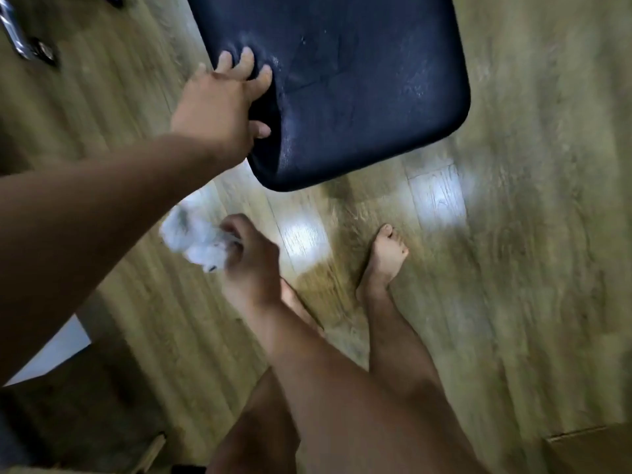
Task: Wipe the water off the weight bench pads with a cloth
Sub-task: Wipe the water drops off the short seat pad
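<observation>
Cloth in hand, not yet on the pad: bring it up for the wipe.
Your left hand grips the near-left edge of the dark bench pad, fingers over the top, thumb on the side wall. Your right hand pinches a bunched white cloth low over the wood floor, well apart from the pad. A pale wet sheen shows toward the right side and along the near edge. Judgement: flatten the cloth, brace with the left, sweep overlapping strokes toward one edge, and finish where the left fingers sit.
</observation>
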The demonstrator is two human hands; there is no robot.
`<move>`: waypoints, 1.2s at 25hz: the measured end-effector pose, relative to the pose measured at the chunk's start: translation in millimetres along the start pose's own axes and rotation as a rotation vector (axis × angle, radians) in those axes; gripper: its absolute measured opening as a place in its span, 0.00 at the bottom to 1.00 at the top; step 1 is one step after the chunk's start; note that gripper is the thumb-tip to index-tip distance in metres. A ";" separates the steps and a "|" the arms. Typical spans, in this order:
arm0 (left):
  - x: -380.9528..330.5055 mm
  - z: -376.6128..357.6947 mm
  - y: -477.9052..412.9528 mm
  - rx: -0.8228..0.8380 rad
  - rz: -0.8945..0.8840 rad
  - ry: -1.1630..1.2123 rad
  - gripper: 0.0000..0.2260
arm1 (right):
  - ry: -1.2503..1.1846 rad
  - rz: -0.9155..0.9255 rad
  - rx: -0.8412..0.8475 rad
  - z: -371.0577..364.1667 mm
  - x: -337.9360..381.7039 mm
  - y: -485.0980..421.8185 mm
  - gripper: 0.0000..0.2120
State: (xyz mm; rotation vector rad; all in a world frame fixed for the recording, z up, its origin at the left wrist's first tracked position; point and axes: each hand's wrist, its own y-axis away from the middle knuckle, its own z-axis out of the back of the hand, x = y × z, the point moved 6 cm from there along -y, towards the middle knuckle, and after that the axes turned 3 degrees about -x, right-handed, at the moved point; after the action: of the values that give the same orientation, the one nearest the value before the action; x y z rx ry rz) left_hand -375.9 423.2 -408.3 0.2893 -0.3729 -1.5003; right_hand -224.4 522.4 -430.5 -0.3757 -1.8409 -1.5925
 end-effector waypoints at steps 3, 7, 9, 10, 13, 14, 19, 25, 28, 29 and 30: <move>4.7 0.0 -3.6 0.002 -0.059 -0.051 0.31 | 0.061 0.039 -0.055 -5.1 18.7 10.1 0.08; 11.2 -11.3 -3.1 -0.001 -0.063 -0.002 0.31 | 0.266 0.448 -0.405 126.4 87.8 -9.1 0.07; 11.2 -18.0 -1.9 0.017 -0.028 0.053 0.32 | 0.599 0.726 -0.454 178.5 129.2 -24.4 0.07; 11.4 -16.6 -2.9 0.024 -0.012 0.081 0.32 | 0.820 0.832 -0.371 186.4 142.1 -39.2 0.07; 14.0 -10.0 -3.4 0.050 0.042 0.141 0.36 | 1.287 0.987 -0.089 173.2 151.3 -79.2 0.09; 15.8 -9.4 -1.3 0.033 0.090 0.165 0.38 | 1.344 0.995 -0.041 164.8 156.1 -91.0 0.09; 20.5 -15.0 7.1 0.067 0.347 0.433 0.43 | 1.642 1.314 0.482 124.7 175.6 -127.8 0.08; 23.8 -15.1 1.8 0.052 0.417 0.453 0.43 | 1.550 1.219 -0.044 27.2 301.7 -228.0 0.13; 25.7 -12.0 4.5 0.052 0.439 0.476 0.43 | 1.587 1.140 -0.207 20.5 281.7 -211.9 0.15; 24.7 -10.3 4.0 0.065 0.442 0.482 0.42 | 1.551 1.141 -0.143 32.0 259.0 -190.6 0.16; 23.7 -8.8 3.2 0.075 0.442 0.479 0.42 | 1.501 1.134 -0.013 48.0 227.5 -162.9 0.15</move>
State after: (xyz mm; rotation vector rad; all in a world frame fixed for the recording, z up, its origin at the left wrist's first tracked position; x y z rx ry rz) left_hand -368.6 399.4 -413.5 0.5721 -0.0962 -0.9458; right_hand -505.4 487.0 -409.9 -0.0751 -0.2592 -0.5979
